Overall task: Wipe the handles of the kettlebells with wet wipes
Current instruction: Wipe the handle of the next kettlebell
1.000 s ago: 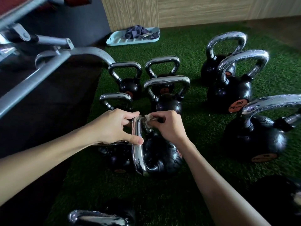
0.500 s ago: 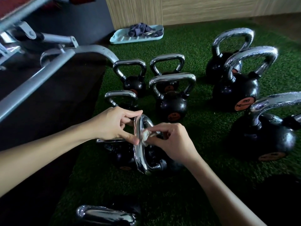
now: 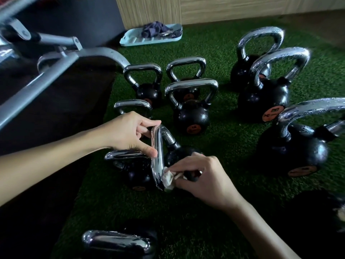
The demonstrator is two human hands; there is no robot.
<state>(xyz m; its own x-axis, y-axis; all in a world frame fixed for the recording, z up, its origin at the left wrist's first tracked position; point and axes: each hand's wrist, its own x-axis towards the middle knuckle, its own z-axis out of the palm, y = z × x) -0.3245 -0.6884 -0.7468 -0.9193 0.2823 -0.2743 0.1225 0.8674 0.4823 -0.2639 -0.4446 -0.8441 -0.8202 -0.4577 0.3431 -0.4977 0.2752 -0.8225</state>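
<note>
A black kettlebell with a chrome handle [image 3: 157, 156] stands tilted toward me on the green turf, in the middle of the head view. My left hand [image 3: 128, 133] pinches the top of that handle between thumb and fingers. My right hand [image 3: 199, 176] pinches a crumpled white wet wipe [image 3: 169, 179] and presses it against the lower end of the handle, near the ball. Several more chrome-handled kettlebells stand around: small ones [image 3: 190, 107] behind, large ones [image 3: 265, 90] to the right.
A grey metal bench frame [image 3: 61, 62] and dark floor lie to the left. At the back, by the wooden wall, a light-blue tray [image 3: 136, 39] holds a dark cloth. Another chrome handle [image 3: 115, 242] sits close at the bottom. Green turf [image 3: 224, 143] separates the kettlebell groups.
My right hand has slid the wipe down the handle from its top to its lower end. My left hand keeps its hold on the top of the handle.
</note>
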